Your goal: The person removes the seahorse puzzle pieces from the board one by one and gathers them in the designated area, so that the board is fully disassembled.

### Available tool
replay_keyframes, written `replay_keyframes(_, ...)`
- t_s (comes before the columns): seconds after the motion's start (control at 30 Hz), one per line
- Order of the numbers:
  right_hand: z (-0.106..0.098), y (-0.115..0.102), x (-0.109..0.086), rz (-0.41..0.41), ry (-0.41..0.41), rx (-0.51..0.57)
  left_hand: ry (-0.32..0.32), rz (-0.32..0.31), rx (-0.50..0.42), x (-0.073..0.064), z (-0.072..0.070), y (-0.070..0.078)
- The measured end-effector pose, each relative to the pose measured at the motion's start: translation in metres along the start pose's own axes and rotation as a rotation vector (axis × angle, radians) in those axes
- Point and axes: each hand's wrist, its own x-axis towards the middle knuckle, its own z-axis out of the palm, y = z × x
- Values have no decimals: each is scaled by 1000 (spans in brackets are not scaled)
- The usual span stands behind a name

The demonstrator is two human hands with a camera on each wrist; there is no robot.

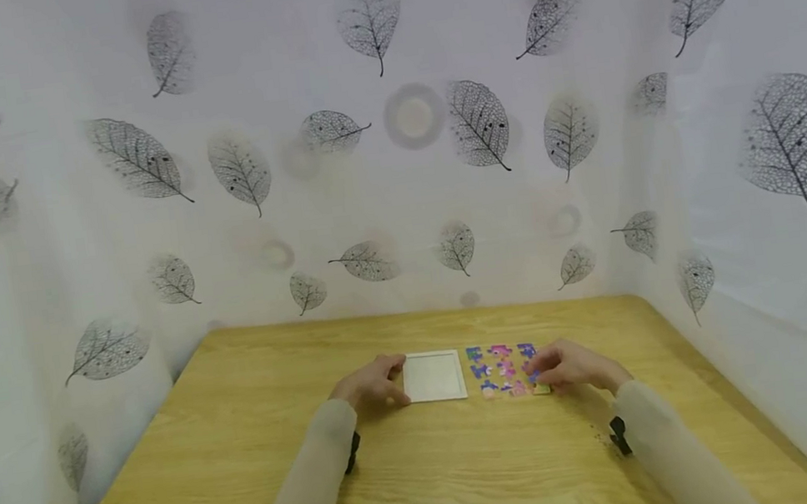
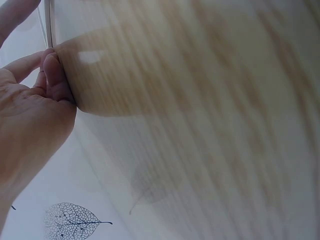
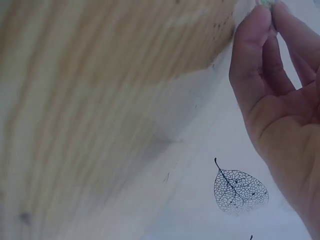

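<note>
On the wooden table lies a white square puzzle tray (image 1: pixel 434 377) with a raised rim and a pale, bare inside. My left hand (image 1: pixel 372 382) holds its left edge, fingers at the far corner and thumb at the near one. To the right of the tray, several colourful jigsaw pieces (image 1: pixel 503 369) in pink, purple and blue lie spread in rows. Over the right column my right hand (image 1: pixel 574 365) pinches a small jigsaw piece (image 3: pixel 266 2) between thumb and fingertips. Only a greenish bit of that piece shows in the right wrist view; the hand hides some pieces beneath it.
The light wooden table (image 1: pixel 429 459) reaches back to a white curtain (image 1: pixel 338 209) printed with dark leaves, which also hangs along both sides. Each wrist wears a dark band (image 1: pixel 618 436) below a pale sleeve (image 1: pixel 668 438).
</note>
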Motion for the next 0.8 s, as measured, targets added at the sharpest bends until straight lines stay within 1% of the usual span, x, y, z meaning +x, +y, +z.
replay_keyframes(0.1, 0, 0, 0, 11, -2, -9, 1, -18, -15, -1, 0, 1)
replay_keyframes(0.23, 1, -1, 1, 21, 6, -25, -3, -9, -7, 0, -1, 0)
replay_keyframes(0.3, 1, -2, 1, 17, 7, -33, 8, -14, -7, 0, -1, -1)
replay_keyframes(0.4, 2, -2, 1, 23, 11, -40, 1, -1, -6, 1, -1, -2)
replay_keyframes(0.5, 2, -3, 1, 24, 12, -33, 4, -2, -11, 1, -1, -2)
replay_keyframes(0.57, 2, -3, 0, 22, 10, -23, -1, 16, -8, 1, 0, -2)
replay_keyframes(0.73, 3, -3, -1, 19, 1, -10, 2, 2, -5, 1, 0, -2)
replay_keyframes(0.8, 3, -3, -1, 20, 6, -11, 10, -22, -11, 1, 1, -2)
